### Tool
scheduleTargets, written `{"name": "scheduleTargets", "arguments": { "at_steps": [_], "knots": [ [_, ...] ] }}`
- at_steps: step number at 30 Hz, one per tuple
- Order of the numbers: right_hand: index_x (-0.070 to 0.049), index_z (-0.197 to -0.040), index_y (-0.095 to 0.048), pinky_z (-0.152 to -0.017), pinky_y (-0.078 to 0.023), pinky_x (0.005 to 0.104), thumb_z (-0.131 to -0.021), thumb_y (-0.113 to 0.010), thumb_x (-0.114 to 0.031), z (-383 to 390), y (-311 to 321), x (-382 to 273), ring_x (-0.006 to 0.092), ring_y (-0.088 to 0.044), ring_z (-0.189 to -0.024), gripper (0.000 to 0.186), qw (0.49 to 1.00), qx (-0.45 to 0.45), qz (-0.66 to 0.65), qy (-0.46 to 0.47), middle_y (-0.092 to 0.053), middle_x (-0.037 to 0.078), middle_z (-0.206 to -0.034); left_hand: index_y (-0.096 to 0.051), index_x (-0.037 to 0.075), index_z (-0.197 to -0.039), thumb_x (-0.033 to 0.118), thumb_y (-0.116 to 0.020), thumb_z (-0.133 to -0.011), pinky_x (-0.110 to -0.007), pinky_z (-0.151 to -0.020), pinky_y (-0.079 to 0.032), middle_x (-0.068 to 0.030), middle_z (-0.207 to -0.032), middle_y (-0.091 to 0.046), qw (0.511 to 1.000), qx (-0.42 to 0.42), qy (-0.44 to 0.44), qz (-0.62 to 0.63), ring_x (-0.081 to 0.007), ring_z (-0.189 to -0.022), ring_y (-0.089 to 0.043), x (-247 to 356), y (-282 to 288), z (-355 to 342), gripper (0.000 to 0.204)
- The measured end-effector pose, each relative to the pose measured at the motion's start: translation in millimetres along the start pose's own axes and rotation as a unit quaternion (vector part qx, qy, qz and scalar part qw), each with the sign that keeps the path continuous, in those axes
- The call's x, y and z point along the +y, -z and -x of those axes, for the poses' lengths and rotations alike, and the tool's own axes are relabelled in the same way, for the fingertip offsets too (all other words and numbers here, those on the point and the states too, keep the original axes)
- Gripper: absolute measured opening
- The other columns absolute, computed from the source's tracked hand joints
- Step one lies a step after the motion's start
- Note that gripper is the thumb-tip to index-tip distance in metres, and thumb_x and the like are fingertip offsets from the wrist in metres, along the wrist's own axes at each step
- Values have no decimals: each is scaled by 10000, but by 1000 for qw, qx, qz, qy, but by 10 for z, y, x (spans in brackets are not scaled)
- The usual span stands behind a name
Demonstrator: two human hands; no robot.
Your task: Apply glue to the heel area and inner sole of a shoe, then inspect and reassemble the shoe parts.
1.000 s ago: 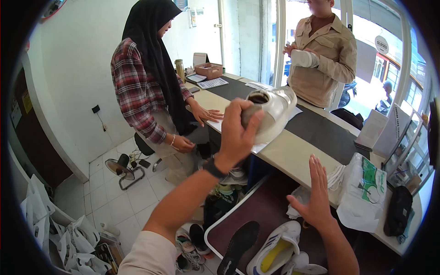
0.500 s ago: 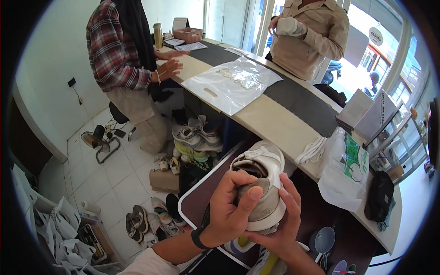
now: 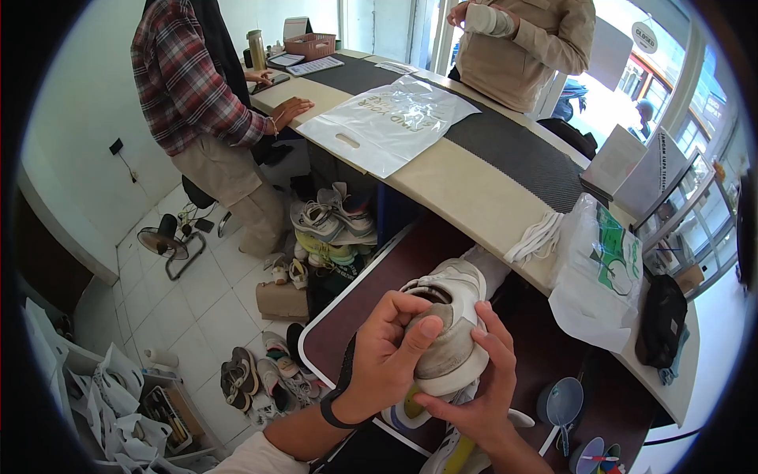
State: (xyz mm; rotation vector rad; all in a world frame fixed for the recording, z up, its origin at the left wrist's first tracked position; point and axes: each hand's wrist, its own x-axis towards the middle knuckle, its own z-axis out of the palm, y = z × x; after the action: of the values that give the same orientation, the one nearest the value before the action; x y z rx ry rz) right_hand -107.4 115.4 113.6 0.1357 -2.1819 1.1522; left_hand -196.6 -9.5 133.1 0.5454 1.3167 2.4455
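Both my hands hold a white and beige sneaker (image 3: 450,359) in front of me, its greyish-beige end towards me and its opening facing up. My left hand (image 3: 383,355), with a dark band on the wrist, grips the collar edge between thumb and fingers. Around the other side and underneath, my right hand (image 3: 482,395) supports the shoe, fingers along its sole edge. Part of the opening is hidden by my left fingers. Below, more shoes with yellow parts (image 3: 466,454) lie partly covered by my hands and forearms.
A dark red table (image 3: 339,336) lies under my hands. Beyond it runs a counter (image 3: 474,197) with a clear plastic bag (image 3: 387,130), white laces (image 3: 538,237) and a black pouch (image 3: 662,328). A blue-grey dipper (image 3: 562,403) is at right. Two people stand by the counter.
The sneaker stays in both my hands and is slightly lower and more level. The person in the plaid shirt has lowered their hands onto the counter. My view has shifted a little.
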Motion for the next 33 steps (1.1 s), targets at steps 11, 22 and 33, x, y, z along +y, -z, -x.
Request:
{"name": "scheduleTargets", "arguments": {
  "at_steps": [11,22,33],
  "knots": [
    [-67,-1280,-462,-1039,-386,498,-649,-879,-249,172,27,35,441,-454,-1269,778,996,49,-69,-29,-431,291,-1372,-516,-33,-1164,126,-577,-971,-230,-870,-450,-87,-1069,-631,997,-70,33,-4,-87,-981,-573,-83,119,44,257],
    [-49,-1262,-480,-1028,-397,487,-673,-845,-210,208,-17,-15,417,-471,-1252,711,998,38,-33,-36,-445,270,-1363,-462,-27,-1241,85,-627,-930,-275,-943,-439,-118,-1198,-580,992,-115,42,26,-132,-1099,-550,-135,259,91,370],
    [-52,-1277,-452,-1010,-418,458,-598,-864,-179,182,-45,-90,374,-489,-1229,805,996,35,-24,-79,-449,247,-1360,-421,-31,-1287,2,-744,-759,-314,-1024,-392,-131,-1252,-520,985,-163,40,-27,-169,-1177,-509,-139,383,131,620]
  ]
}}
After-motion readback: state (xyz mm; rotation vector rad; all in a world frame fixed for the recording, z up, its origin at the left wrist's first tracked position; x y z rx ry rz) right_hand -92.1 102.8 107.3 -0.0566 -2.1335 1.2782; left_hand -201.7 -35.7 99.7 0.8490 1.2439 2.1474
